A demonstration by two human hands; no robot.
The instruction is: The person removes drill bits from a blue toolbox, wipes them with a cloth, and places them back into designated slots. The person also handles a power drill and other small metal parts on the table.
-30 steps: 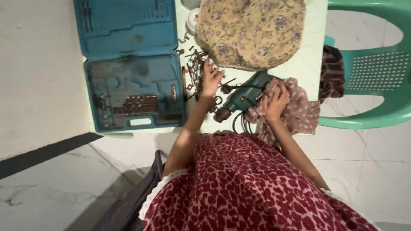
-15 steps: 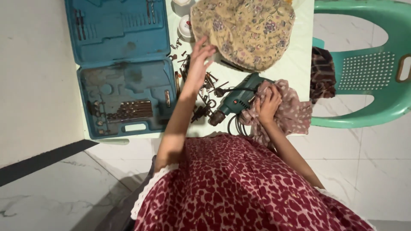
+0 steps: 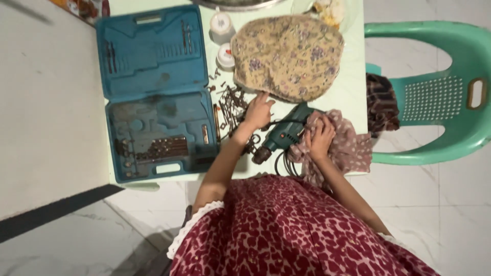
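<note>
Curled around a wad of dotted pink cloth [image 3: 341,145], my right hand [image 3: 320,137] presses that cloth against the rear of the green electric drill [image 3: 284,134], fingers bent and closed on the fabric. My left hand [image 3: 258,111] lies loosely open just left of the drill, forefinger stretched out and touching the lower edge of the floral cloth [image 3: 289,55], holding nothing that I can make out. The drill lies on the pale table [image 3: 353,87] between my two hands, chuck toward me and its cable looped beneath it (near the table's front edge). Rusty bits and screws [image 3: 231,106] lie scattered left of the drill, under my left wrist; further left sits the open blue case [image 3: 153,92].
</note>
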